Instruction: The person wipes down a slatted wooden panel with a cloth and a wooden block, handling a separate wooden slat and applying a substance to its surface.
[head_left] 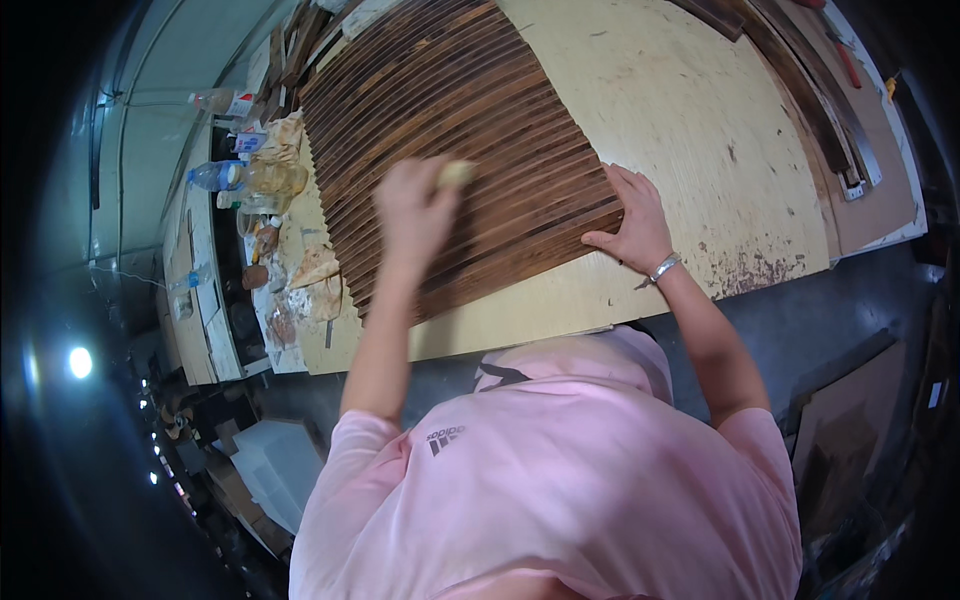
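Note:
A dark brown slatted wooden panel (450, 110) lies on a pale plywood tabletop (680, 110). My left hand (412, 205) is over the panel's middle, slightly blurred, its fingers closed round a small pale yellow pad (457, 174). Whether that pad is sponge or folded cloth cannot be told. At the near right corner of the panel, my right hand (640, 222) rests with thumb and fingers spread, touching the panel's edge. A metal bracelet (664, 267) circles that wrist.
Several plastic bottles (275, 178) and stained rags (318, 265) crowd the table's left side. Long dark wooden strips (800, 75) lie along the right side, with a red-handled tool (848, 62) beyond them. Boards (850, 400) lean below the table at right.

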